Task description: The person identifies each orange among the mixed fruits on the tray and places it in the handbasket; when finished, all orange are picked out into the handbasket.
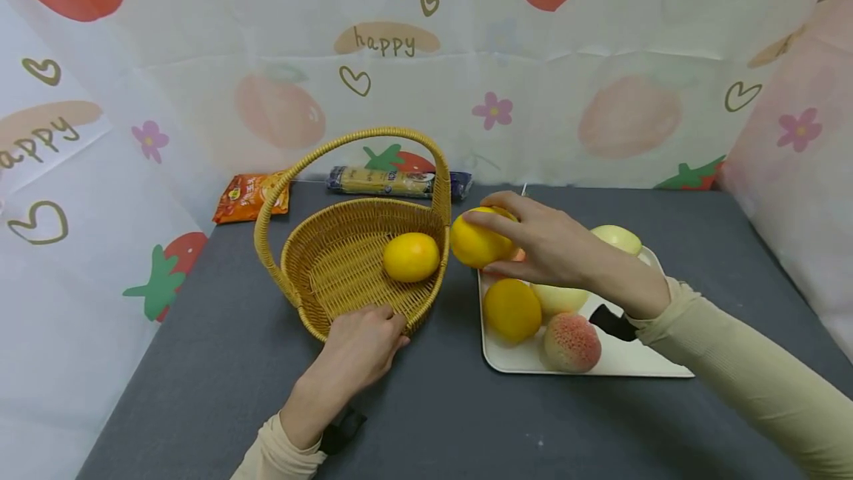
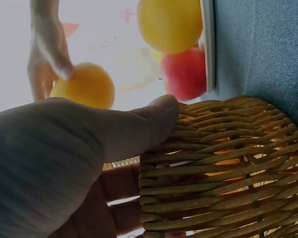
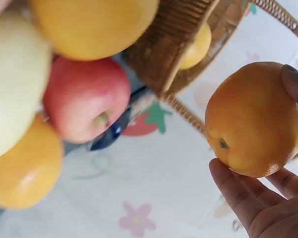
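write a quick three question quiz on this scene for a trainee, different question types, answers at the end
1. How many fruits show inside the basket in the head view?
2. True or false: the right hand is holding a peach.
3. The left hand grips: (a) the tray's edge, (b) the basket's rim, (c) the orange packet.

Key:
1. One, a yellow fruit.
2. False; it holds a smooth, orange-coloured fruit.
3. (b)
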{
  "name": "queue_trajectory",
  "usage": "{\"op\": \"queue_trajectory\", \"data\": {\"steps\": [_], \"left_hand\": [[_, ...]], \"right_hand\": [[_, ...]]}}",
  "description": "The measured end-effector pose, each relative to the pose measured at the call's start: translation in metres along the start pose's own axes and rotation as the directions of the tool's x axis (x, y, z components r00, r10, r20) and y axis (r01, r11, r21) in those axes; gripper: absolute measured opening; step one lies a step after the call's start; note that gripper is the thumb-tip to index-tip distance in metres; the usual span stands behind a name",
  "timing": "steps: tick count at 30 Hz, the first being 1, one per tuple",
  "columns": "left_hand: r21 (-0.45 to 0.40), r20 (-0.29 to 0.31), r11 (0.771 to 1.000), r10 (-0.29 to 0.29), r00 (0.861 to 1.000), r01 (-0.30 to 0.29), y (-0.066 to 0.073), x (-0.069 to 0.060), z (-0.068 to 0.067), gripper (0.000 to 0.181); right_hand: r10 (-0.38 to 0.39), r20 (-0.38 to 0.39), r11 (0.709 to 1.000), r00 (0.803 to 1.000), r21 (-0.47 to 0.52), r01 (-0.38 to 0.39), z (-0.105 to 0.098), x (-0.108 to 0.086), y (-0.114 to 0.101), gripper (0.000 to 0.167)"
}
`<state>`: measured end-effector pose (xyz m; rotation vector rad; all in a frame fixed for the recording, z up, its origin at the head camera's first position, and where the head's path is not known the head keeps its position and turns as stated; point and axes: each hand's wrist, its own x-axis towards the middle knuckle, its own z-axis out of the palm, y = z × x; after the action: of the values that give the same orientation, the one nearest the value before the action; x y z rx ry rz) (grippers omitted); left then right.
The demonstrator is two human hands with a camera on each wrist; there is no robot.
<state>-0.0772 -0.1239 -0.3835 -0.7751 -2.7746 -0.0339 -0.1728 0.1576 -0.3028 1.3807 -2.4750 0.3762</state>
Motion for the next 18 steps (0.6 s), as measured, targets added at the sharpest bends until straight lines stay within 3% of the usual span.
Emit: {"op": "queue_trajectory", "data": {"steps": [12, 18], "left_hand": [[0.006, 0.039, 1.0, 0.012, 0.999, -0.012, -0.001, 0.002, 0.0, 0.02], [-0.009, 0.049, 1.0, 0.015, 0.999, -0.014, -0.002, 0.002, -0.001, 0.018]], "right_hand": [[-0.107, 0.022, 0.994, 0.994, -0.001, 0.107, 0.03, 0.063, -0.027, 0.062], [-0.109, 0.036, 0.994, 0.993, -0.009, 0.109, 0.048, 0.093, -0.036, 0.061]]}}
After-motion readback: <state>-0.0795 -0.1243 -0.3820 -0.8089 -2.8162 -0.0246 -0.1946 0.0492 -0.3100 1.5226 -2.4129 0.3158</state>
